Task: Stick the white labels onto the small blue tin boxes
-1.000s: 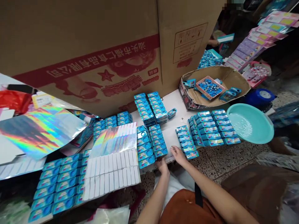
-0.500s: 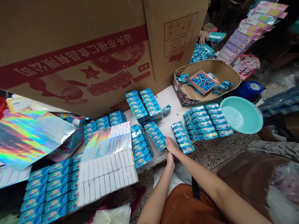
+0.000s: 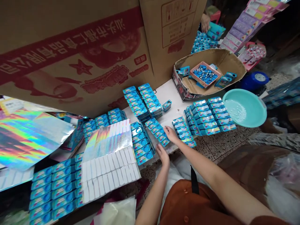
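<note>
A short slanted row of small blue printed boxes [image 3: 156,131] lies on the white tabletop in front of me. Beside its right edge is my right hand [image 3: 171,135], fingers stretched forward and seeming to touch the boxes. My left hand [image 3: 163,155] is at the near end of this row, open with its fingers extended and nothing visible in it. Another stack of blue boxes [image 3: 142,145] stands just left of the row. To the right of my right hand sits a row of similar boxes [image 3: 184,131] with shiny strips on top.
Sheets of white stickers on silver backing [image 3: 107,165] cover boxes at the left. A tall carton [image 3: 93,56] walls off the back. A cut-down carton [image 3: 208,92] holds a pink tray of small blue pieces [image 3: 203,75]. Right of it is a turquoise basin [image 3: 254,115]. Another person's hand [image 3: 205,23] shows behind.
My hands, together at the row's near end before, are now apart. The right has moved up along the row's right side; the left has shifted left and opened. The view has shifted slightly.
</note>
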Action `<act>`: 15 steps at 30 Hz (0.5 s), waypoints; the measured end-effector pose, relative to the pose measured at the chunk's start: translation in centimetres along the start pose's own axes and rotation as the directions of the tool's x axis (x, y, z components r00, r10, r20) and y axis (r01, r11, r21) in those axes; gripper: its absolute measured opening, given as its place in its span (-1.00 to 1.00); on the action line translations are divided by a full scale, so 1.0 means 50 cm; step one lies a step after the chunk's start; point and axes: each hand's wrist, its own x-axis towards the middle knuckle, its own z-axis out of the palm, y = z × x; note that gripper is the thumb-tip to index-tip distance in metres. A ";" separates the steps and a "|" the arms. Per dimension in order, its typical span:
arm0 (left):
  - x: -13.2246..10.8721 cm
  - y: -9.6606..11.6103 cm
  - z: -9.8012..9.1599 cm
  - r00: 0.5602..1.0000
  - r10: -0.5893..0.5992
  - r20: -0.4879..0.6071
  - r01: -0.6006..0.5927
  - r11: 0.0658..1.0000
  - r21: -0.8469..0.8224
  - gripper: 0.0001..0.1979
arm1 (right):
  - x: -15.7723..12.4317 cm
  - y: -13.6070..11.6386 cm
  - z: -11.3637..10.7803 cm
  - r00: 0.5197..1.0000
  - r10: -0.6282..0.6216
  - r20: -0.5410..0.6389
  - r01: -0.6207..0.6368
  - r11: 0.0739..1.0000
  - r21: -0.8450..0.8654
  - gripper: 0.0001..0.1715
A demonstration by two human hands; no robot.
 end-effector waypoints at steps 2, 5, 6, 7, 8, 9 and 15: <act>0.030 0.028 0.014 0.999 0.030 -0.017 -0.031 0.998 -0.057 -0.46 | 0.016 0.000 0.003 0.999 0.025 0.032 -0.026 0.999 0.033 -0.40; 0.079 0.057 0.037 1.000 -0.016 0.021 0.018 0.995 -0.097 -0.49 | 0.025 0.005 0.011 0.995 0.022 0.098 -0.029 0.997 0.071 -0.47; 0.090 0.060 0.042 0.998 -0.044 0.055 0.050 0.992 -0.113 -0.48 | 0.023 0.008 0.013 0.993 0.018 0.115 -0.027 0.996 0.081 -0.50; 0.096 0.059 0.046 0.993 -0.071 0.089 0.082 0.987 -0.135 -0.46 | 0.018 0.012 0.015 0.992 0.017 0.125 -0.029 0.996 0.090 -0.51; 0.098 0.054 0.047 0.988 -0.092 0.121 0.111 0.980 -0.164 -0.45 | 0.011 0.017 0.015 0.992 0.023 0.127 -0.035 0.995 0.096 -0.51; 0.095 0.046 0.047 0.984 -0.107 0.144 0.134 0.972 -0.191 -0.44 | 0.000 0.022 0.015 0.992 0.032 0.124 -0.045 0.994 0.100 -0.51; 0.047 -0.017 0.008 0.970 -0.155 0.189 0.185 0.971 -0.153 -0.47 | -0.112 0.064 0.011 0.989 0.122 0.081 -0.131 0.984 0.122 -0.45</act>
